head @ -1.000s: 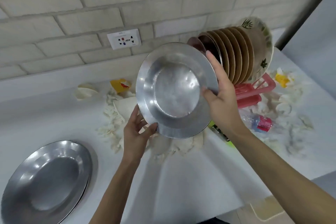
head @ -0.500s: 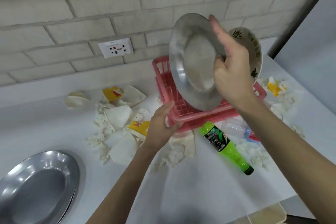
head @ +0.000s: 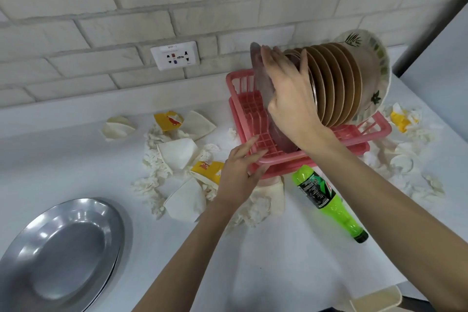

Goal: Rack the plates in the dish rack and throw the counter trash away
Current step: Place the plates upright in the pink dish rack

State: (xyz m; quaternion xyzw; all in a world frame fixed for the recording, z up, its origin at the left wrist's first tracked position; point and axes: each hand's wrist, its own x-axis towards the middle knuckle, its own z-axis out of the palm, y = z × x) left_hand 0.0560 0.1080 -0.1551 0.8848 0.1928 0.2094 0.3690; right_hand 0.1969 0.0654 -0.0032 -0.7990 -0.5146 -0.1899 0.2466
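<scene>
One steel plate (head: pixel 261 83) edge-down in rack (head: pixel 249 106), facing left; right hand (head: pixel 291 101) grasps it; left hand (head: pixel 235 175) grips rack

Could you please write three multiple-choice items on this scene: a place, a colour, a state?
1. Where is the green bottle? A on the counter before the dish rack B in the rack C on the floor
2. The rack's colour? A blue B pink C white
3. The right hand holds the steel plate: A flat B on edge C upside down
1 A, lying at the rack's front; 2 B, pink rim; 3 B, edge down in the rack.
</scene>
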